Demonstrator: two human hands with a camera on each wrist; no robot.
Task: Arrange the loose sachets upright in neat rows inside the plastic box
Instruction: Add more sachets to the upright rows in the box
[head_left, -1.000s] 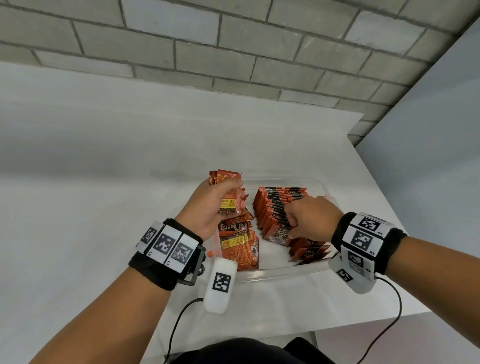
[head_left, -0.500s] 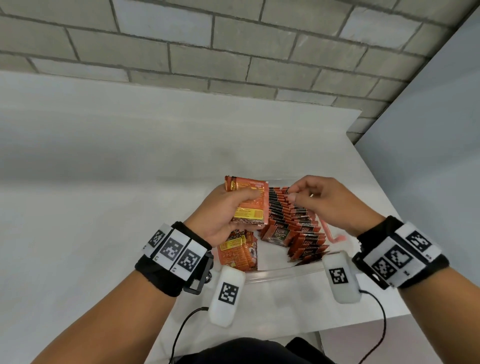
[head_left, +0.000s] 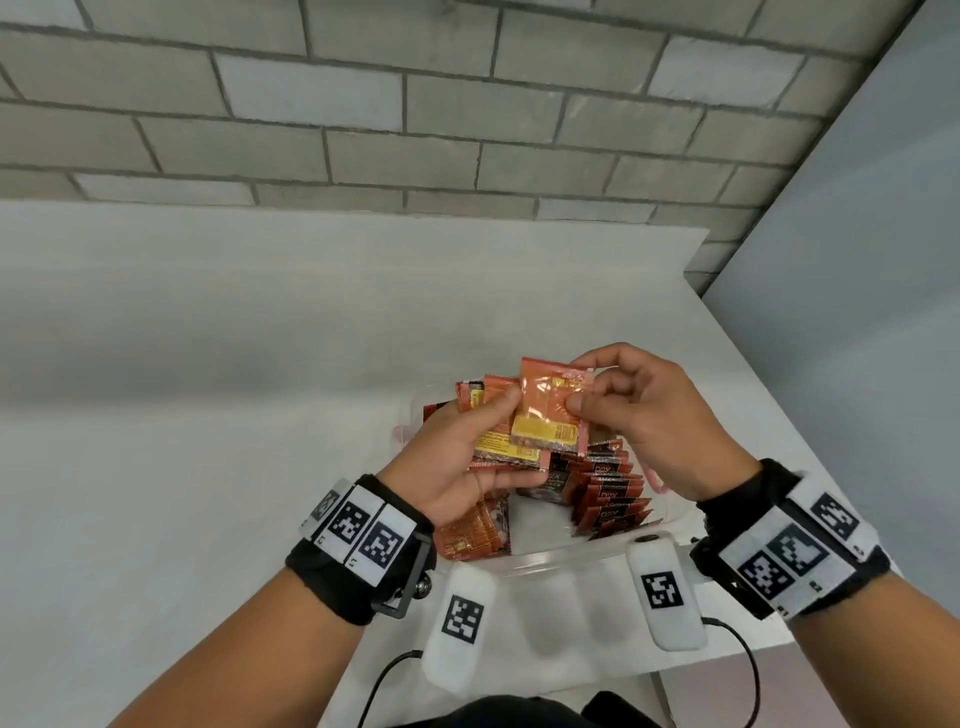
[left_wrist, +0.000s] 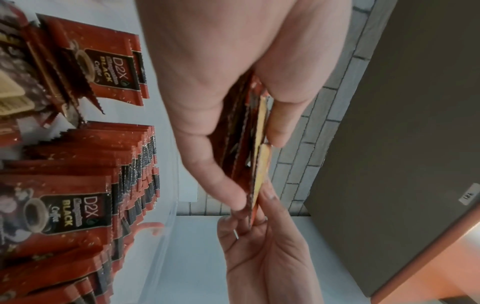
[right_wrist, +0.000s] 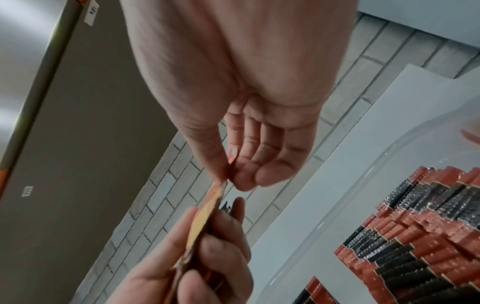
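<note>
1. Orange little packs sit in a bunch in the person's left hand. The thumb lies on the front of the bunch and the other fingers curl behind it, so the packs are held tight. The bunch is up in the air, over the box.
2. Under that hand, a few loose packs lie in a messy pile in the left part of the clear plastic box.
3. In the middle, one orange and yellow pack stands out at the front of the bunch. It is held upright, with its yellow band at the bottom.
4. The right hand pinches the top right part of that one pack between the thumb and a finger. Its other fingers are curled in close and hold nothing else. The pack also touches the bunch in the left hand.
5. On the right side of the box, a long row of dark red packs stands on edge, one pressed against the next. From the left wrist view you can read "D2X" and "BLACK Coffee" on them.
6. The box sits on a white surface, near its front edge, with a grey brick wall behind.
</note>
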